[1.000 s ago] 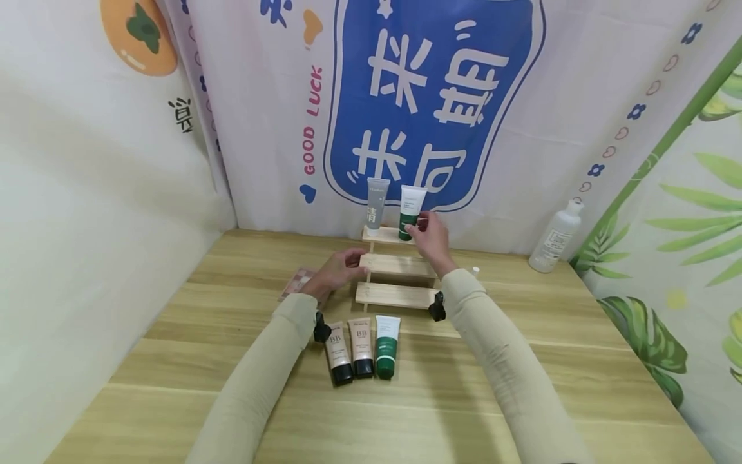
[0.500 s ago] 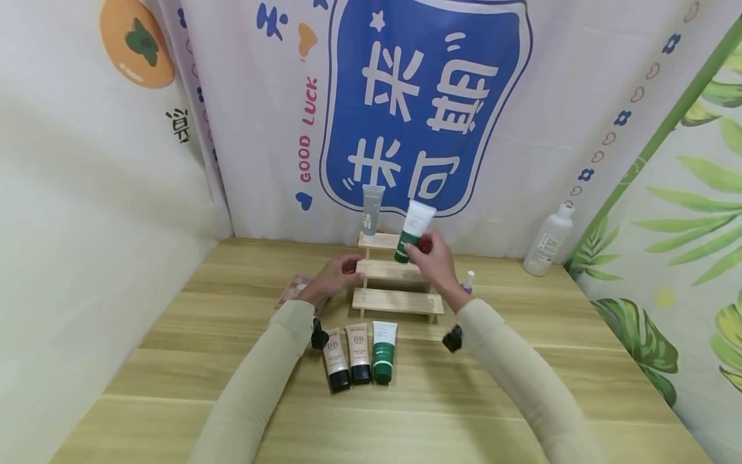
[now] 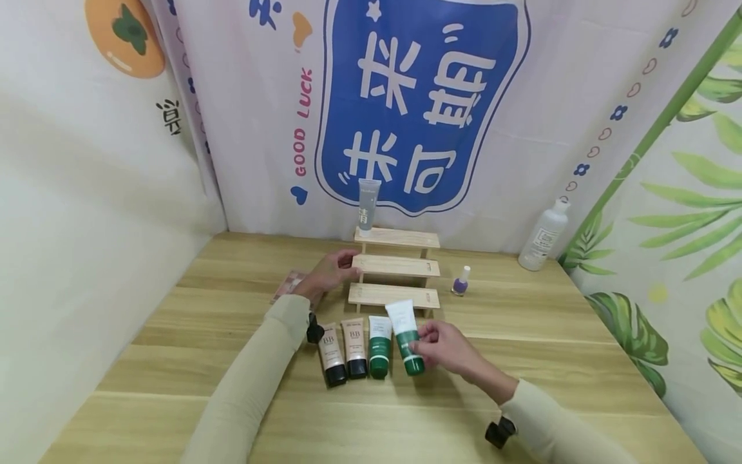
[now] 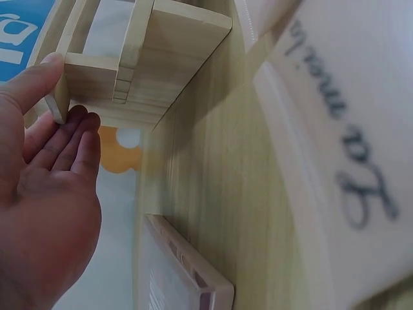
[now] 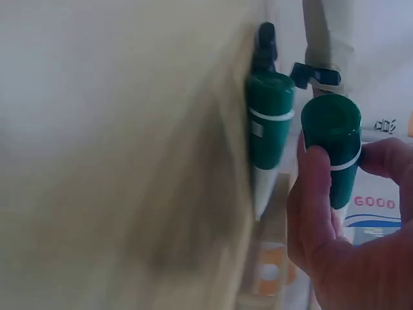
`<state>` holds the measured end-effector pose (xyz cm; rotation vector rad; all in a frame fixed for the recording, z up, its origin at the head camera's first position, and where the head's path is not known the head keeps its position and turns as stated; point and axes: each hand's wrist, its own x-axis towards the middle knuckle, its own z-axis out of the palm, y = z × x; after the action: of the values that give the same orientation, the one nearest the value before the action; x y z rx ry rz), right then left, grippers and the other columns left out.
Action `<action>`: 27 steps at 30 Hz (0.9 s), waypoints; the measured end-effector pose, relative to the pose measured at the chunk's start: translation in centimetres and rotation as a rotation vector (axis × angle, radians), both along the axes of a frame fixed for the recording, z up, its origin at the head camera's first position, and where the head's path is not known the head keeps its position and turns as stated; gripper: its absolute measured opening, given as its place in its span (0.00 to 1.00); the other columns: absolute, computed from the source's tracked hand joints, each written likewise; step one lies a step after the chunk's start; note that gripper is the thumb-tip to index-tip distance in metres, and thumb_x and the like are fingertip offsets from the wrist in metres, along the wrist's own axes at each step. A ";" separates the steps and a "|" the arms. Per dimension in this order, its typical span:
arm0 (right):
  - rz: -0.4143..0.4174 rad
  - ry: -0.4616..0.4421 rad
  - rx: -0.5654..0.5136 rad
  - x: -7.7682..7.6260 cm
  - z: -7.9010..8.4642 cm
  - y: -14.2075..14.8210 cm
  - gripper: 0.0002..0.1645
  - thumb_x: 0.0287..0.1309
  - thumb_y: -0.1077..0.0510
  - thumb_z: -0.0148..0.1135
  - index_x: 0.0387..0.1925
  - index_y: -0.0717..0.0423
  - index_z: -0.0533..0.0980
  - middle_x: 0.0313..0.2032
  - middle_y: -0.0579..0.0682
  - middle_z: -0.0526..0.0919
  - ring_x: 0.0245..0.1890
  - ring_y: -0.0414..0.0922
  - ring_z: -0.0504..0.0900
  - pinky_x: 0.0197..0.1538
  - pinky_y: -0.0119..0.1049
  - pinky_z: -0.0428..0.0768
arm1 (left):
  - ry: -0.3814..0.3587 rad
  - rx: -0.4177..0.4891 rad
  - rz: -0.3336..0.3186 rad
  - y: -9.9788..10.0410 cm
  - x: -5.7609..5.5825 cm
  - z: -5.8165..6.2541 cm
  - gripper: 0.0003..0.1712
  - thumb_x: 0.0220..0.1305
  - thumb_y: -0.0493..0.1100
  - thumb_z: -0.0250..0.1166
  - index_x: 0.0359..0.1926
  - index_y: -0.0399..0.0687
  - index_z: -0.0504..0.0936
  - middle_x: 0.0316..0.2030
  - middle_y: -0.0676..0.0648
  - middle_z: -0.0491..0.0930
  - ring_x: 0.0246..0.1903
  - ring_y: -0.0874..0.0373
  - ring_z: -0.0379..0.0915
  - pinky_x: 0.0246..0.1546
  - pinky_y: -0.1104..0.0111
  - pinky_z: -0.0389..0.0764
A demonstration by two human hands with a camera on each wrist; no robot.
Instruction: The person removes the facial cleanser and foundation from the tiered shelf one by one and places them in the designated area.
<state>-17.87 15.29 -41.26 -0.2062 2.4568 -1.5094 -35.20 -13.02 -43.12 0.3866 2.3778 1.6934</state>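
My right hand (image 3: 455, 351) grips a green-and-white squeeze tube (image 3: 404, 328) by its green lower part, tilted low over the table. In the right wrist view thumb and fingers wrap the held tube (image 5: 332, 126) near its cap. Close beside it lies a matching green-and-white tube (image 3: 379, 348), then two beige BB cream tubes, one (image 3: 354, 348) nearer and one (image 3: 332, 354) farther left. At the left end of a three-tier wooden stand (image 3: 396, 265), my left hand (image 3: 332, 272) pinches the middle board, thumb above and fingers below, as the left wrist view confirms.
A grey tube (image 3: 368, 207) stands upright on the top tier's left end. Right of the stand is a purple nail polish bottle (image 3: 460, 283). A white bottle (image 3: 545, 235) stands at the back right. Under my left wrist lies a checkered palette (image 3: 288, 285).
My right hand has lifted the green-and-white tube off the top tier and carried it down to the front, beside the row of tubes. The left hand has stayed on the stand.
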 end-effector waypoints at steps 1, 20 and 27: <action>-0.008 -0.008 0.013 0.3 -0.3 0.1 0.23 0.54 0.56 0.69 0.45 0.69 0.72 0.33 0.56 0.81 0.29 0.45 0.80 0.33 0.43 0.85 | 0.005 0.001 -0.008 -0.1 0.0 0.0 0.34 0.63 0.42 0.68 0.69 0.47 0.68 0.64 0.40 0.71 0.65 0.45 0.66 0.66 0.56 0.68; -0.044 -0.129 -0.089 -0.4 -3.0 -1.2 0.19 0.59 0.59 0.66 0.40 0.69 0.68 0.23 0.57 0.83 0.18 0.44 0.83 0.27 0.40 0.86 | 0.023 0.026 -0.016 0.1 -0.1 -0.1 0.33 0.63 0.37 0.67 0.68 0.41 0.68 0.64 0.37 0.71 0.65 0.44 0.66 0.66 0.57 0.68; -0.018 -0.140 -0.113 -0.5 -3.2 -1.6 0.19 0.61 0.60 0.64 0.42 0.71 0.67 0.23 0.58 0.84 0.18 0.46 0.84 0.27 0.40 0.86 | 0.024 0.025 -0.020 -0.1 -0.1 0.0 0.34 0.64 0.38 0.67 0.69 0.41 0.66 0.65 0.38 0.70 0.66 0.45 0.65 0.67 0.57 0.67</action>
<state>-18.41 13.69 -44.41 -0.0957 2.2745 -1.6137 -35.35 -13.08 -43.13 0.4364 2.3631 1.7213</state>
